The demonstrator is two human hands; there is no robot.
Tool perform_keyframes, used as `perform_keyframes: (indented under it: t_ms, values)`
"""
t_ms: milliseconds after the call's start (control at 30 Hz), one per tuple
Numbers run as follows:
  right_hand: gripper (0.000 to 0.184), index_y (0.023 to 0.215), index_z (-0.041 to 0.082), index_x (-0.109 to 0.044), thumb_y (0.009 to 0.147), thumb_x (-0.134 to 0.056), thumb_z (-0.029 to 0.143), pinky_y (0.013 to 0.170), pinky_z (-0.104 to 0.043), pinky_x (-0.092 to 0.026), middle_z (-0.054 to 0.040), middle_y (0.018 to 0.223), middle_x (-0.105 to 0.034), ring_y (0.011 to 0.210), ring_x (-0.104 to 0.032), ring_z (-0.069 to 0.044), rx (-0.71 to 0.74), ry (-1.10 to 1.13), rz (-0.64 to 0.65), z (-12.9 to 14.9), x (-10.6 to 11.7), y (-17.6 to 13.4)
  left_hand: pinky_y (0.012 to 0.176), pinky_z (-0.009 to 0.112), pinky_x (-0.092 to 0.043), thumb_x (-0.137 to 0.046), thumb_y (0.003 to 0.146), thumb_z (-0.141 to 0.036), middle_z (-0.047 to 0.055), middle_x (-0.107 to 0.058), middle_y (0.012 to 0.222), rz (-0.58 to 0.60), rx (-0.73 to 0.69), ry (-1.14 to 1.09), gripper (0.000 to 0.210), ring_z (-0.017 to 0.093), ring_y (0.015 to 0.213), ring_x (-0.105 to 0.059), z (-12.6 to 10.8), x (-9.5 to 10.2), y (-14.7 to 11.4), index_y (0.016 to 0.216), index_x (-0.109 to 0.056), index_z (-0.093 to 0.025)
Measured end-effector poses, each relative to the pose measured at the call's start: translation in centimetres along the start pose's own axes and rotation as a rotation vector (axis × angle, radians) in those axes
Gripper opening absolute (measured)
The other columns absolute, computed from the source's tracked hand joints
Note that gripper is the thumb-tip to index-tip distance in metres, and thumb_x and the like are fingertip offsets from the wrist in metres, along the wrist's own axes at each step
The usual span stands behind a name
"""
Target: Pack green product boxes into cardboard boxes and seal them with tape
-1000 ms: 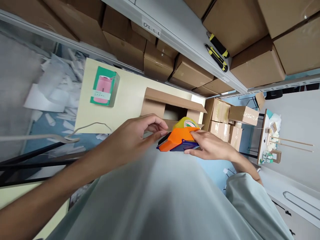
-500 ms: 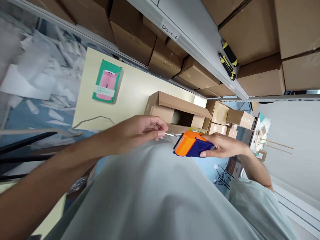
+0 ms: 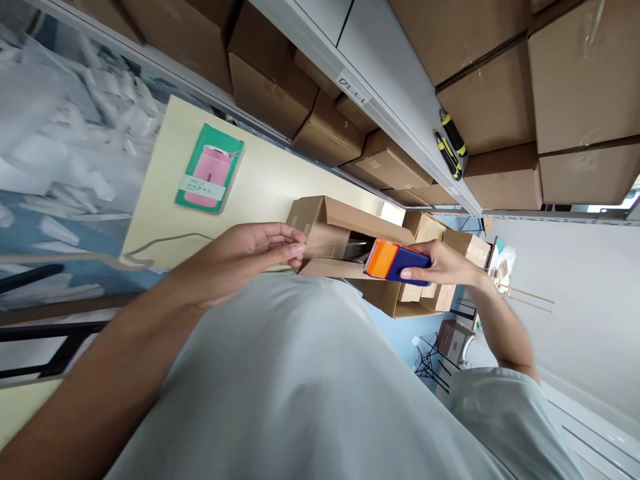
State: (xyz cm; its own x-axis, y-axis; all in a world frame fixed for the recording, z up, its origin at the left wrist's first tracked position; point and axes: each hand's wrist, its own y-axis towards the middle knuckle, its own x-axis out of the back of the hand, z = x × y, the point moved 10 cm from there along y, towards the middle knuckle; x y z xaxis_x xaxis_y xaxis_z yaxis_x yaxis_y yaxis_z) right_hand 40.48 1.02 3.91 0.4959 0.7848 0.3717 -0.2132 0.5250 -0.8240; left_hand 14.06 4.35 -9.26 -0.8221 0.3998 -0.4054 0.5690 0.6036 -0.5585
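My right hand (image 3: pixel 440 263) is closed around an orange and dark blue tape dispenser (image 3: pixel 397 261). A strip of clear packing tape (image 3: pixel 333 249) stretches from the dispenser to my left hand (image 3: pixel 265 253), whose thumb and fingers pinch its free end. Both hands are over the near side of a cardboard box (image 3: pixel 313 230) on the table. The box's long flaps stand partly up, and a dark opening shows between them. The tape passes above this opening. A green box with a pink picture (image 3: pixel 210 168) lies on the table to the left.
The pale yellow table (image 3: pixel 265 173) runs beneath a shelf (image 3: pixel 365 90) packed with cardboard boxes. Two yellow and black utility knives (image 3: pixel 450 147) lie on the shelf. White packing scraps (image 3: pixel 75 133) cover the far left. More cartons (image 3: pixel 425 230) stand beyond the box.
My hands have moved apart, and a longer strip of tape now shows between them. The dispenser has risen and now lies over the box's near edge.
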Motion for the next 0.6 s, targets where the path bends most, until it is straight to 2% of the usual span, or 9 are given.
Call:
perform_keyframes:
  t_ms: [100,267,400,600]
  values:
    - [0.064,0.089,0.018,-0.068,0.091,-0.077,0.082,0.055,-0.025,-0.036,0.0015,0.072,-0.060,0.062,-0.051,-0.013,-0.012,-0.008,0.002,-0.3,1.7,0.8,0.114,0.057,-0.064,-0.104,0.067,-0.055,0.000,-0.072,0.090,0.093,0.088,-0.248,0.054,0.020,0.095,-0.073,1.7,-1.9,0.2,0.096,-0.074,-0.020]
    - [0.068,0.084,0.018,-0.067,0.089,-0.075,0.086,0.057,-0.026,-0.035,0.0016,0.073,-0.058,0.065,-0.048,-0.013,-0.007,-0.040,0.060,-0.2,3.0,2.1,0.115,0.057,-0.064,-0.106,0.067,-0.045,-0.003,-0.067,0.088,0.090,0.126,-0.391,0.048,0.014,0.090,-0.065,3.3,-2.6,1.2,0.092,-0.075,-0.019]
    - [0.069,0.083,0.018,-0.067,0.086,-0.076,0.087,0.059,-0.027,-0.035,0.0012,0.073,-0.058,0.067,-0.049,-0.013,0.004,-0.025,0.106,-0.7,2.4,4.0,0.117,0.060,-0.062,-0.105,0.070,-0.036,-0.003,-0.068,0.089,0.077,0.110,-0.404,0.042,0.014,0.092,-0.066,3.7,-1.6,2.6,0.094,-0.076,-0.017]
    - [0.072,0.083,0.018,-0.068,0.081,-0.077,0.090,0.059,-0.028,-0.034,0.0011,0.073,-0.059,0.067,-0.051,-0.014,-0.054,0.008,0.156,-3.1,0.2,6.2,0.118,0.063,-0.061,-0.096,0.080,-0.031,-0.002,-0.069,0.088,0.086,0.118,-0.402,0.029,0.013,0.088,-0.065,4.4,-0.8,3.7,0.093,-0.075,-0.016]
